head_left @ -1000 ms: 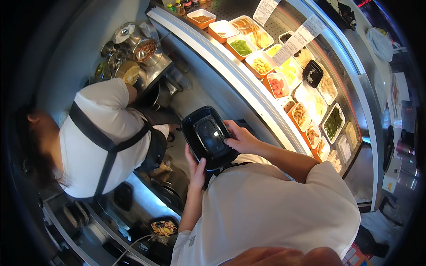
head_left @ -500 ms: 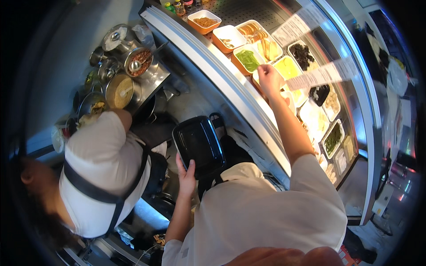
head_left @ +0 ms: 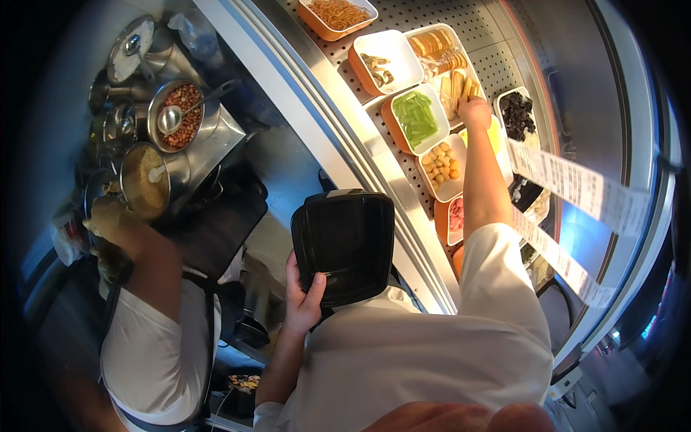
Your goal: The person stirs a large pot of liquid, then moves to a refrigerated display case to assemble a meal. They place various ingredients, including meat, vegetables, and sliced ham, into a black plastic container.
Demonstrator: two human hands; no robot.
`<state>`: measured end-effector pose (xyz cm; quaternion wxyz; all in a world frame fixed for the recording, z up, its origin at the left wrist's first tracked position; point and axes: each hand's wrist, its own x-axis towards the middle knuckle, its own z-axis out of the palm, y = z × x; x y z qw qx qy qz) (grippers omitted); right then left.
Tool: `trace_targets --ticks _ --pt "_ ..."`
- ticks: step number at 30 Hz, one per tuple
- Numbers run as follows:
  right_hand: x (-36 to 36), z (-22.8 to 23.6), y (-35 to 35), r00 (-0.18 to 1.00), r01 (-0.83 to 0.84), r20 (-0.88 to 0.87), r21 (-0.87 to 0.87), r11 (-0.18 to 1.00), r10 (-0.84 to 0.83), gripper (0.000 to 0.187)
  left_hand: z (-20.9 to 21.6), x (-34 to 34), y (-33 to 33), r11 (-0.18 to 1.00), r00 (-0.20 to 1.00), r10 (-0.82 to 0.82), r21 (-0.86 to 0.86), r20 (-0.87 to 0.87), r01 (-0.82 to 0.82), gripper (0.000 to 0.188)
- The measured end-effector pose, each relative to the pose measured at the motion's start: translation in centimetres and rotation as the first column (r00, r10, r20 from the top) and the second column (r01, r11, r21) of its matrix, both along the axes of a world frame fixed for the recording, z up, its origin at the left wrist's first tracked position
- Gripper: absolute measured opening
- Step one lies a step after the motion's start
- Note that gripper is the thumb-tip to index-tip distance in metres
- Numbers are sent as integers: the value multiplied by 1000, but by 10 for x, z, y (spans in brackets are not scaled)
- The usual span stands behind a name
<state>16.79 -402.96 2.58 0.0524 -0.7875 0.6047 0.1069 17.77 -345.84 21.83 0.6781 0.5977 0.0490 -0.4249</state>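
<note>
My left hand point(head_left: 303, 302) grips a black plastic food container point(head_left: 342, 245) by its near edge, thumb inside the rim. The container's open side faces me and nothing shows in it. My right hand point(head_left: 475, 112) reaches into a chilled display case, its fingers closed down among pale yellow food strips point(head_left: 453, 88) in a white tray. What the fingertips hold is hidden. Round slices point(head_left: 435, 43) fill the same tray's far part. Nearby are orange-sided tubs of green pieces point(head_left: 415, 117), small yellowish balls point(head_left: 440, 165) and pink food point(head_left: 456, 214).
Paper strips point(head_left: 568, 180) hang over the case's right side, near a tray of black food point(head_left: 517, 115). The white case edge point(head_left: 302, 108) runs between me and the tubs. At left, a co-worker's arm point(head_left: 137, 230) reaches toward steel pots, one holding brown nuts point(head_left: 183, 119).
My right hand has moved from beside the green pieces to the yellow strips. The container has come nearer and more upright in my left hand. My view has shifted closer to the case.
</note>
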Motion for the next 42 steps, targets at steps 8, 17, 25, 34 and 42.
trace_targets --ticks 8,17,25,34,42 --pt "-16 -15 -11 786 203 606 -64 977 -124 36 -6 36 -32 998 998 -19 -64 -60 16 63" --pt "6 47 92 414 63 910 -52 997 21 27 -10 45 -35 992 992 -122 34 5 122 59" --pt "-25 203 296 132 -407 800 582 704 -585 19 2 16 -18 995 928 -88 83 361 62 53" --pt "-110 306 447 430 -677 901 274 683 65 31 33 -33 25 950 943 -135 -232 304 210 37" --pt "-168 298 520 408 -615 905 174 769 121 18 33 -82 86 950 703 -95 -146 704 275 32"
